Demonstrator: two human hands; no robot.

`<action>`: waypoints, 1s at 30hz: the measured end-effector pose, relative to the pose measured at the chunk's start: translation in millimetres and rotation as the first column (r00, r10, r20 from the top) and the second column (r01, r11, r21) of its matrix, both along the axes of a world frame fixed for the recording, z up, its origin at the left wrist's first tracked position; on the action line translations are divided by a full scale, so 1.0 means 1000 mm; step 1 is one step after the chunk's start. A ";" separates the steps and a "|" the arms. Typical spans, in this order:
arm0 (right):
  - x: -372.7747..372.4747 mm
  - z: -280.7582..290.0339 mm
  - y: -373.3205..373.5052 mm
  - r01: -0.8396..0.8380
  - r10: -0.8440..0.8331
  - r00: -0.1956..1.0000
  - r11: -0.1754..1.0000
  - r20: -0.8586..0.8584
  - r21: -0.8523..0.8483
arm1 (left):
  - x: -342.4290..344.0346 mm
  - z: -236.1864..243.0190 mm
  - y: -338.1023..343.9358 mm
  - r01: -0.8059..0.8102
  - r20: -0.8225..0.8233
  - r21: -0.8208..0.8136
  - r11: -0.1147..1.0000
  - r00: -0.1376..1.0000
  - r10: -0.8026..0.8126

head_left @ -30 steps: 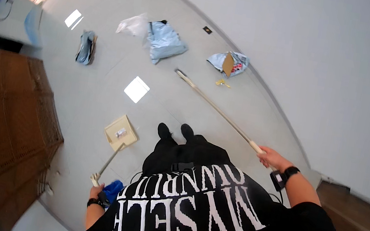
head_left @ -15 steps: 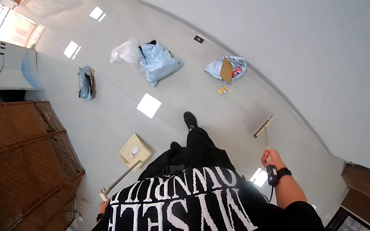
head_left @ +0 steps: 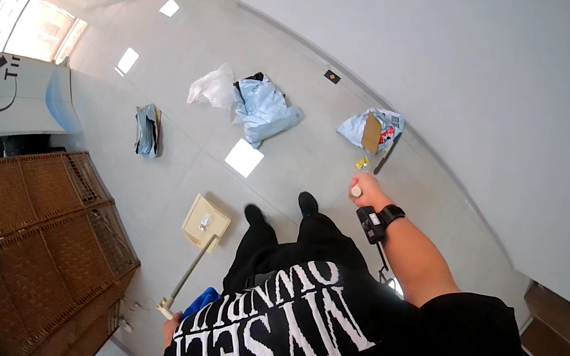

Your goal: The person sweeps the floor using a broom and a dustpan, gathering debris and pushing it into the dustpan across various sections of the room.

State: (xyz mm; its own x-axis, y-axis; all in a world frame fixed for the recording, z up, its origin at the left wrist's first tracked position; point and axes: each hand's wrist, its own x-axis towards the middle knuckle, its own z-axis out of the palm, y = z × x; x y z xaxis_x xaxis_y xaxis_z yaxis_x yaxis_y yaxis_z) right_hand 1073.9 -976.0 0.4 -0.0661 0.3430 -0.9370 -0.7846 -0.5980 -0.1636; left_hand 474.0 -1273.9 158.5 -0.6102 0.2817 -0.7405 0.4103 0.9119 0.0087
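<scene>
- Glossy pale grey floor (head_left: 179,174) stretches along a plain white wall (head_left: 467,96), seen from above.
- Right hand (head_left: 367,190): closed in a fist around the handle of a broom (head_left: 386,156).
- Left hand (head_left: 172,327): partly hidden by the black shirt, at the upper end of a cream dustpan's (head_left: 197,202) handle; its grip cannot be told.
- The broom's handle points almost straight up at the viewer, its shaft hidden below the fist; its dark, narrow head slants from lower left to upper right, just beside a pale-blue bag (head_left: 352,127) and a yellow scrap (head_left: 362,163).
- The dustpan sits left of the feet, its handle slanting down-left from the pan, which holds a small whitish scrap (head_left: 205,221).
- Likely best handling: bristles flat, strokes short and gentle, clear of the bag's loose edge, pan kept level.
</scene>
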 end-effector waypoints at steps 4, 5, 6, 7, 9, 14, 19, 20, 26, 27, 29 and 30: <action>-0.066 0.015 0.036 -0.286 0.297 0.911 0.955 0.287 -0.080 | -0.026 -0.009 0.013 0.127 -0.021 0.030 0.991 0.992 -0.126; -0.088 0.035 0.052 -0.392 0.411 0.866 0.912 0.284 -0.125 | -0.031 -0.010 0.020 0.032 0.005 0.062 0.998 0.999 -0.033; -0.109 0.038 0.062 -0.456 0.472 0.827 0.881 0.306 -0.126 | -0.035 -0.012 0.027 -0.063 0.033 0.090 0.994 0.998 0.061; -0.135 0.038 0.070 -0.509 0.511 0.790 0.855 0.338 -0.104 | -0.041 -0.016 0.039 -0.154 0.070 0.121 0.981 0.987 0.146; -0.180 0.035 0.087 -0.576 0.551 0.749 0.816 0.367 -0.050 | -0.048 -0.012 0.077 -0.062 0.040 0.073 0.995 0.997 0.059; -0.257 0.064 0.141 -0.524 0.505 0.843 0.849 0.185 0.068 | -0.071 -0.003 0.124 0.096 0.042 0.048 0.994 0.994 -0.098; -0.210 0.068 0.125 -0.558 0.545 0.830 0.810 0.118 0.182 | -0.132 -0.036 0.144 0.018 0.146 0.046 0.999 0.989 -0.024; -0.193 0.065 0.114 -0.559 0.546 0.829 0.808 0.122 0.186 | -0.133 -0.034 0.158 0.151 0.143 0.068 0.986 0.977 -0.159; -0.085 0.132 0.000 -0.534 0.535 0.794 0.841 0.290 -0.089 | -0.131 -0.021 0.214 0.227 0.143 -0.037 0.973 0.965 -0.219; -0.076 0.133 -0.014 -0.505 0.522 0.787 0.851 0.330 -0.141 | -0.132 -0.023 0.221 0.225 0.152 -0.053 0.973 0.965 -0.214; -0.062 0.132 -0.032 -0.462 0.504 0.782 0.864 0.367 -0.202 | -0.128 -0.017 0.239 0.237 0.159 -0.067 0.969 0.961 -0.224; -0.051 0.126 -0.036 -0.357 0.423 0.835 0.903 0.352 -0.238 | -0.104 0.005 0.264 0.273 0.149 -0.116 0.955 0.955 -0.255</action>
